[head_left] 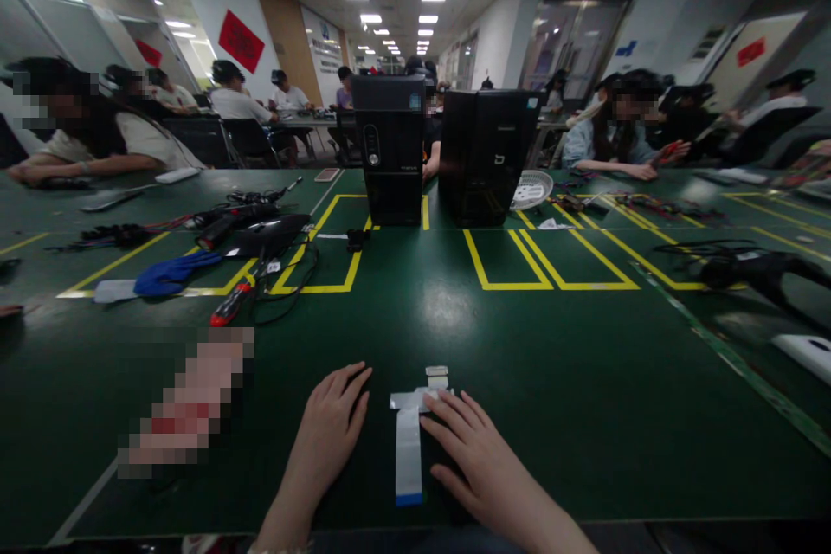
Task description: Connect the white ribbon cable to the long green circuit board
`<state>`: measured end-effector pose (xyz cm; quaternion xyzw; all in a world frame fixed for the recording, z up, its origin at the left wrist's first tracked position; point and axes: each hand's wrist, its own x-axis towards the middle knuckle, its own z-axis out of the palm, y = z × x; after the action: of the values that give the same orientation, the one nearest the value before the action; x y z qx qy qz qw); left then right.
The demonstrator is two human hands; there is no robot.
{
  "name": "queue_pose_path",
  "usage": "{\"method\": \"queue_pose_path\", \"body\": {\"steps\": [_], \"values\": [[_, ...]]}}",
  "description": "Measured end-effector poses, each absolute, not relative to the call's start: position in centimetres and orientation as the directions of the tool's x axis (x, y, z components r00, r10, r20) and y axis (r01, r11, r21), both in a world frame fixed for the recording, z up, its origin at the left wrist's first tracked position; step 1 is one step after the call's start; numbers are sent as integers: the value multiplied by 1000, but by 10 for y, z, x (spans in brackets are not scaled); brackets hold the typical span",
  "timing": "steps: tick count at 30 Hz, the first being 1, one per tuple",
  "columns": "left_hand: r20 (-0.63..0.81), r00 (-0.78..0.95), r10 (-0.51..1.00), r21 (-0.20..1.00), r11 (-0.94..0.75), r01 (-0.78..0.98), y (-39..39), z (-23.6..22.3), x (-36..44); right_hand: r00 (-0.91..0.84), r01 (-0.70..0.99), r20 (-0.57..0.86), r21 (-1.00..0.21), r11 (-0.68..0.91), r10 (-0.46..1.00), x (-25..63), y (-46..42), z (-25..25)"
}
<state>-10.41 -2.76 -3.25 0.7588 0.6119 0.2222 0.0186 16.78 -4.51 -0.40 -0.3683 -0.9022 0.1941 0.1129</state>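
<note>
A white flat ribbon cable (409, 450) lies folded on the green table in front of me. Its blue end points toward me, and a small connector (437, 371) shows at the far end. To the left of the cable, my left hand (331, 415) rests on the table, fingers stretched out and apart from it. My right hand (471, 450) lies flat with spread fingers, its fingertips touching the cable near the fold and along its right edge. Part of the fold is hidden under those fingertips.
Two black computer towers (393, 151) (486, 160) stand ahead, beyond yellow tape outlines. A red-and-black screwdriver (229, 305), a blue glove (170, 274) and cables lie left. A white basket (533, 190) and black cables (733, 264) are at right. Other people sit around.
</note>
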Motion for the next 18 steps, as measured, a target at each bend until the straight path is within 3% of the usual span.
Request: {"method": "queue_pose_path", "body": {"steps": [3,6,10,14,18], "values": [[297,157,942,292,-246,924,-28,-33,-105,-657,651,148,-382,656,739,186,-38,1],[298,153,942,291,-242,925,-28,-32,-104,-428,814,312,-275,512,848,232,-18,0],[302,157,940,295,-249,923,-28,-31,-104,21,994,450,-108,31,893,334,8,-9],[292,152,944,294,-240,925,-28,-31,-104,451,876,388,-22,-481,804,439,4,-29],[288,146,946,294,-233,927,-28,-31,-103,651,739,278,-19,-674,706,513,-12,-59]]}}
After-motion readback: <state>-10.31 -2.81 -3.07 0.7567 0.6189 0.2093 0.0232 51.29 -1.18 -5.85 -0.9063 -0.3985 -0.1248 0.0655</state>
